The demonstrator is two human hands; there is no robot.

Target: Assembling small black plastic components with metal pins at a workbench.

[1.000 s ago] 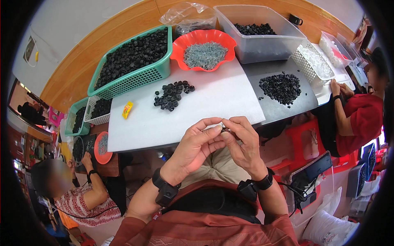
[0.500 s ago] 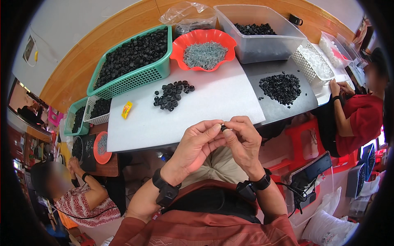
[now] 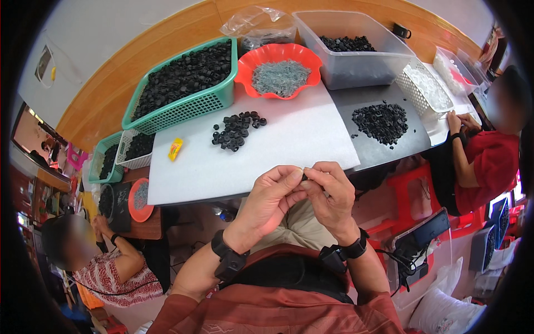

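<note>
Head cam: L fingers & R fingers pinch blk pc; red bowl w/ grey pcs.

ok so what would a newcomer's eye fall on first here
Probably the red bowl of grey pieces at the far side of the white mat, between the green basket and the clear tub. Next, the left hand and right hand, pinching a black piece at the mat's near edge. The yellow packet also stands out, on the mat's left.
</note>
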